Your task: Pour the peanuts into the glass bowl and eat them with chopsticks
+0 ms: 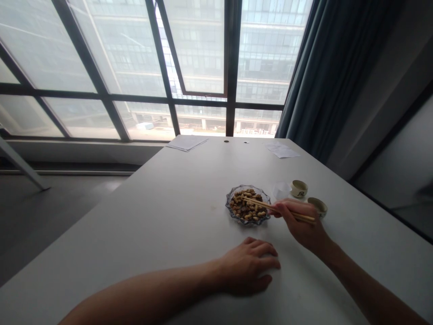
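Note:
My right hand (pixel 297 219) is closed around a pair of wooden chopsticks (pixel 262 204). Their tips reach into the peanuts (pixel 248 210) heaped in a scalloped glass dish (pixel 228 211); whether a peanut is pinched between the tips I cannot tell. My left hand (pixel 252 266) lies palm down on the white table (pixel 162 225), nearer to me than the dish, with its fingers apart and nothing in them. Just beyond my right hand stand two small cups, one with a dark mark (pixel 299 188) and another (pixel 318 206) partly hidden by the hand.
A clear, see-through item (pixel 281 190) sits between the dish and the cups. Papers lie at the far left (pixel 187 142) and a sheet (pixel 282 150) at the far right of the table. Behind it rise windows and a dark curtain (pixel 318 81).

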The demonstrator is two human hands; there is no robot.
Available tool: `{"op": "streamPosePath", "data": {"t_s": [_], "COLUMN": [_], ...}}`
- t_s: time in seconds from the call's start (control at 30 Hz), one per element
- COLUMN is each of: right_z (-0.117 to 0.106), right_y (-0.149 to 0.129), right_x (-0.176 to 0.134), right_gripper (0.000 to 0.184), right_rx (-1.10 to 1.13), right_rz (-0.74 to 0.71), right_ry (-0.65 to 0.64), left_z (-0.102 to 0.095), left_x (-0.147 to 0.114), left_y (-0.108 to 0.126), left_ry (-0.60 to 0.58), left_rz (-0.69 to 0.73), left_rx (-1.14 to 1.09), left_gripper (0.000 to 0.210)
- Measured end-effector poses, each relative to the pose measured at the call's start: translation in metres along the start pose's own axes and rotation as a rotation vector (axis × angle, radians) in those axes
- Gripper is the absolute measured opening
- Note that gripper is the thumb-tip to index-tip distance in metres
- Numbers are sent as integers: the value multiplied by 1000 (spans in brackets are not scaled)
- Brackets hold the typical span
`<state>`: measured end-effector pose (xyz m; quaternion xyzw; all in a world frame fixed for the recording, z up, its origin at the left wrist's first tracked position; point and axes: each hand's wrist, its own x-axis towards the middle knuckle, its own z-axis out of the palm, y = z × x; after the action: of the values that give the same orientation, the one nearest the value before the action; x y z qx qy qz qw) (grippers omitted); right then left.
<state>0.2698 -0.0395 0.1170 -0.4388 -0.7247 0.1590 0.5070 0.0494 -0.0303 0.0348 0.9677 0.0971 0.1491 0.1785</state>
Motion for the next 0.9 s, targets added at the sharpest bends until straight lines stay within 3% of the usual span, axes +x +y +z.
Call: {"op": "streamPosePath", "data": {"t_s": [0.2,0.37,0.47,0.73,0.9], "right_z": [-53,-106,-125,-127,-121], "right_y": [-17,-12,0,46,38], "right_x": [-32,-72,-94,-117,-107], "right_gripper": [22,21,23,31,31], "right_rx": [-147,-332,-370,-125,-115], "right_rz": [32,199,334,456,411], "right_ry": [271,534,654,750,780], "left_z": [1,1,0,-3,-1], "left_x": [0,0,0,2,1], "left_y": [0,1,2,4,3], "left_ry": [4,5,-2,-6,-3], "left_rz": [1,-18,-26,-33,-33], "left_rx": [-11,-11,-5,27,7], "left_gripper": [36,36,36,36,36]}}
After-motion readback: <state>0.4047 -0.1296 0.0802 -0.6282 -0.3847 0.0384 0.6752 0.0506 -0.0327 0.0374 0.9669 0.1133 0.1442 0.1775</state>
